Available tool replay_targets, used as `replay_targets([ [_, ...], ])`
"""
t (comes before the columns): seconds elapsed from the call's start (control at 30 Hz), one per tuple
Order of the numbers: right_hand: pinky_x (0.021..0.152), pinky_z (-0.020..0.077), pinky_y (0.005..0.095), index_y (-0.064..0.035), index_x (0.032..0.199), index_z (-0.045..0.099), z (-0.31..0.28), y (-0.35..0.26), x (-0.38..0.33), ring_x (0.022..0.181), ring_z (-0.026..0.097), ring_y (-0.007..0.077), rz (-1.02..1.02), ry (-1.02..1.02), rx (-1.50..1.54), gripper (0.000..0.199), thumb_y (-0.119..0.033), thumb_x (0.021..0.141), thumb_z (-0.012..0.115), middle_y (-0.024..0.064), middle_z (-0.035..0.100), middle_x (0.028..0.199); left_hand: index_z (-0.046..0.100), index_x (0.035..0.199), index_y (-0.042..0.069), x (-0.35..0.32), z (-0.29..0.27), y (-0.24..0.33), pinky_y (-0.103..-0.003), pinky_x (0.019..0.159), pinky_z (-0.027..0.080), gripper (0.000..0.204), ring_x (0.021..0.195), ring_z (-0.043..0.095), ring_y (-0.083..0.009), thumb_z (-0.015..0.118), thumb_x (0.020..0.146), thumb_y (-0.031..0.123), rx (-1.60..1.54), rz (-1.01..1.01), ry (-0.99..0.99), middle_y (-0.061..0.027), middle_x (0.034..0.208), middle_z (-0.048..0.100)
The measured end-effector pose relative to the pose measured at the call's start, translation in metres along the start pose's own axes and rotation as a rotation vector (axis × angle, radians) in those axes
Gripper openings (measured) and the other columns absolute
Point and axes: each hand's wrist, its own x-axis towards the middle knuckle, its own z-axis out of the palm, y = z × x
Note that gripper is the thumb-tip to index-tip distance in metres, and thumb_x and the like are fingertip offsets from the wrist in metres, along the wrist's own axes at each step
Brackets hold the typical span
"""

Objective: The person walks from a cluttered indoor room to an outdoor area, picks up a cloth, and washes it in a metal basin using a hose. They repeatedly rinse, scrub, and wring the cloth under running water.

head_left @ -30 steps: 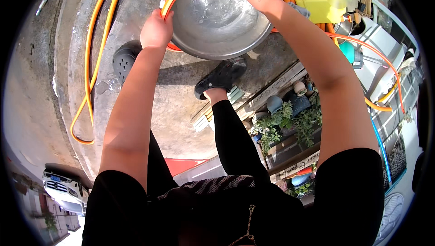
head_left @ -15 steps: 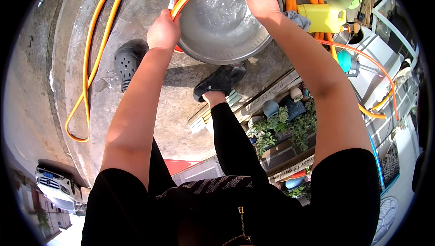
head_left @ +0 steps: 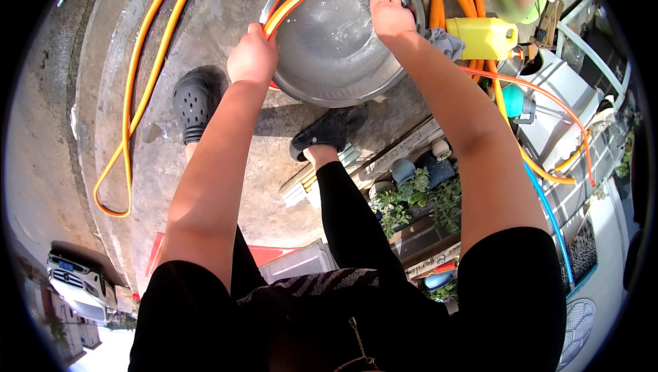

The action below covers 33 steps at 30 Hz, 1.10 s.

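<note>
A wide round metal basin stands on the ground by my feet, with shallow water and droplets inside. At its left rim my left hand is closed round an orange hose. The open end of that hose points over the basin. My right hand reaches inside along the right wall, fingers bent down against the metal. Something dark shows at its fingertips, too small and partly covered to name.
Orange hose coils lie right of the basin beside a yellow jug and a grey cloth. Another hose loop lies on the left. My black clogs flank the near side; planter boxes with plants stand lower right.
The basin and both hands sit a little lower in the view. My right hand has come slightly nearer along the basin wall, and the water looks less churned. My left hand keeps hold of the hose.
</note>
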Motion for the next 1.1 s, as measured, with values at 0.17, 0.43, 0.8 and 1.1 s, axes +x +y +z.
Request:
replay_targets([
  [0.17,0.088,0.0481,0.0420,-0.0049,0.108,0.057,-0.005,0.004,-0.090,0.106,0.059,0.0348,0.392,-0.257,0.724,0.034,-0.026,0.082,0.061,0.0183,0.063,0.110,0.052,0.102,0.006,-0.002,0.005,-0.001,-0.050,0.074,0.050,0.034,0.085,0.064,-0.0415,0.050,0.094,0.039,-0.043,-0.062,0.012,-0.0214,0.088,0.067],
  [0.43,0.084,0.0477,0.0336,0.0049,0.116,0.059,0.047,0.010,-0.137,0.099,0.062,0.0244,1.003,-0.111,1.544,0.060,-0.035,0.074,0.078,0.0168,0.065,0.107,0.050,0.107,0.004,-0.001,0.002,0.003,-0.049,0.073,0.051,0.038,0.082,0.065,-0.0404,0.049,0.095,0.040,-0.033,-0.037,-0.005,-0.0221,0.086,0.067],
  [0.8,0.068,0.0506,0.0341,-0.0022,0.102,0.068,-0.163,0.098,-0.095,0.077,0.067,0.0241,0.629,0.150,0.961,0.045,-0.039,0.077,0.071,0.0109,0.070,0.084,0.040,0.123,0.001,-0.036,-0.021,-0.013,-0.051,0.071,0.051,0.047,0.082,0.064,-0.0434,0.045,0.098,0.041,-0.186,0.069,-0.165,-0.0257,0.087,0.064],
  [1.1,0.056,0.0460,0.0407,-0.0067,0.069,0.058,-0.236,0.070,-0.154,0.067,0.060,0.0300,0.338,0.396,0.527,0.016,-0.019,0.072,0.068,0.0077,0.054,0.066,0.040,0.118,0.002,-0.037,-0.060,0.019,-0.052,0.072,0.046,0.040,0.084,0.060,-0.0462,0.046,0.098,0.036,0.086,0.480,-0.499,-0.0275,0.089,0.062],
])
